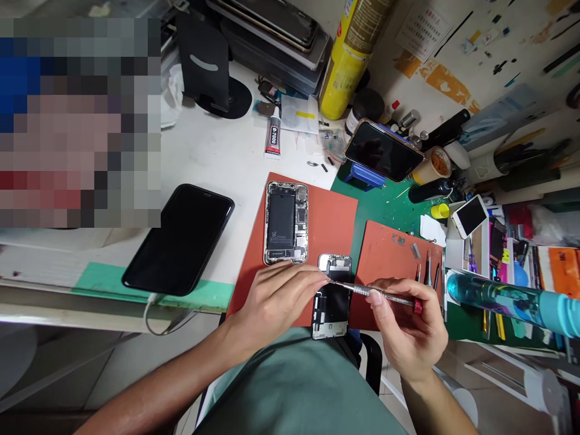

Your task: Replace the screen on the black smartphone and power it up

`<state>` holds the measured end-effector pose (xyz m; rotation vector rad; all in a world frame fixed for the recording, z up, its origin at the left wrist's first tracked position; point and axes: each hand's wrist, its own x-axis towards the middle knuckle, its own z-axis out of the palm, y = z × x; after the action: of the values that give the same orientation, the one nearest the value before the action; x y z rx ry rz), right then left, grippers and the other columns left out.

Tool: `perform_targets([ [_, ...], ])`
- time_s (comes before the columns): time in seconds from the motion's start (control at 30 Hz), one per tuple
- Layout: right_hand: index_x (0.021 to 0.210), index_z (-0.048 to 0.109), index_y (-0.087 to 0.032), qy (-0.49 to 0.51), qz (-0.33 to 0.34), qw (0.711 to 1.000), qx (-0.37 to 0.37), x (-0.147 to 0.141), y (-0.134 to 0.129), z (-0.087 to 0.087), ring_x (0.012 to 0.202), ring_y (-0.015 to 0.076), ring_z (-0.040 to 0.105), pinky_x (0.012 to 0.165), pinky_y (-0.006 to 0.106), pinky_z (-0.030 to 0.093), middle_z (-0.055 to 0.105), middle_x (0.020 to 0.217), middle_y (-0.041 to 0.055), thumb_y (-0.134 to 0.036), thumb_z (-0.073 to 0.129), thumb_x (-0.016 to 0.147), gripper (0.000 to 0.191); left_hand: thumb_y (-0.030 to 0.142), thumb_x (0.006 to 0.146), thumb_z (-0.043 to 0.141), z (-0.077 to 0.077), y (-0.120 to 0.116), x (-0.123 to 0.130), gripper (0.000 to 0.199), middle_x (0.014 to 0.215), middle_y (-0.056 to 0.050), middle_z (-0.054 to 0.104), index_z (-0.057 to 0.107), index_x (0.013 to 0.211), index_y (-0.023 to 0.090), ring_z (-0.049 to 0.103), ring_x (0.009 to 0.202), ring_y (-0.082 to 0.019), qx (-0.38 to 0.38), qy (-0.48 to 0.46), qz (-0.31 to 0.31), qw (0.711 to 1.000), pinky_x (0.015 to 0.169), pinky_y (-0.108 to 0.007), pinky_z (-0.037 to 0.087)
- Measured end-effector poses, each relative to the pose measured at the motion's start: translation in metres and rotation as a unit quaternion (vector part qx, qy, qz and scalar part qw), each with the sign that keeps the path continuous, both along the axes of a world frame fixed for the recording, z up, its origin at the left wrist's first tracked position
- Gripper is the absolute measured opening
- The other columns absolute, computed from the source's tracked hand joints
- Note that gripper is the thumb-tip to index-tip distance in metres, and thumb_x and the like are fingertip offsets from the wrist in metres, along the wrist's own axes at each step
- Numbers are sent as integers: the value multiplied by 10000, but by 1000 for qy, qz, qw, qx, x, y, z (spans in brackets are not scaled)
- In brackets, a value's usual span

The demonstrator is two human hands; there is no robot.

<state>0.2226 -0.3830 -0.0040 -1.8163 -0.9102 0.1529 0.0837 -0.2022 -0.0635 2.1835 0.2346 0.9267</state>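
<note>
My right hand (410,326) grips a slim silver screwdriver (362,290) with a red end cap, its shaft pointing left. The fingers of my left hand (276,296) are pinched together at the screwdriver's tip; whatever sits between them is too small to make out. Below both hands lies a detached phone screen (335,302), its inner side up, partly covered by my left fingers. Just beyond my left hand, an opened phone body (286,222) with its battery and boards exposed rests on an orange-red mat (333,223).
A black phone (181,238) with a white cable lies at the left edge. Glue tube (272,134), yellow spray can (347,66) and a phone on a blue stand (383,150) are at the back. A second mat (385,260) holds screwdrivers; a blue bottle (502,297) lies right.
</note>
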Motion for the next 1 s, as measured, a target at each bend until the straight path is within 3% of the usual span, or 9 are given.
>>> perform_targets([
  [0.27, 1170, 692, -255, 35, 4, 999, -20, 5, -2, 1, 804, 192, 799, 745, 327, 709, 797, 946, 20, -109, 809, 929, 305, 83, 1012, 717, -1, 0, 0, 124, 979, -1, 845, 738, 1091, 176, 823, 891, -153, 20, 2, -6, 1000, 873, -293, 657],
  [0.4, 1138, 699, -247, 35, -22, 999, -23, 6, 0, 4, 753, 167, 784, 738, 298, 701, 786, 921, 6, -118, 814, 928, 271, 217, 1008, 777, -1, -2, -1, 155, 1033, -32, 843, 724, 1138, 152, 821, 909, -172, 39, 31, 6, 999, 885, -327, 647],
  [0.53, 1176, 696, -246, -66, -21, 997, -42, 13, -3, 7, 759, 162, 784, 707, 268, 693, 781, 942, 7, -91, 822, 907, 335, 316, 972, 834, 5, -3, -4, 269, 1008, -63, 840, 717, 1105, 114, 816, 878, -198, 93, 27, 16, 995, 832, -363, 643],
  [0.7, 1291, 661, -241, -232, 53, 965, -109, 23, 3, 11, 757, 185, 777, 632, 291, 676, 780, 948, 32, -64, 808, 913, 442, 355, 1044, 717, 9, -4, -9, 259, 994, -70, 856, 735, 896, 143, 789, 761, -182, 176, 0, -43, 983, 744, -364, 640],
  [1.0, 1278, 618, -188, -277, 121, 944, -130, 27, 32, 19, 715, 161, 758, 607, 264, 660, 776, 907, 38, -64, 736, 987, 337, 308, 1010, 662, 2, -7, -12, 346, 855, -126, 829, 715, 705, 154, 730, 717, -208, 155, -76, -76, 982, 665, -357, 602],
])
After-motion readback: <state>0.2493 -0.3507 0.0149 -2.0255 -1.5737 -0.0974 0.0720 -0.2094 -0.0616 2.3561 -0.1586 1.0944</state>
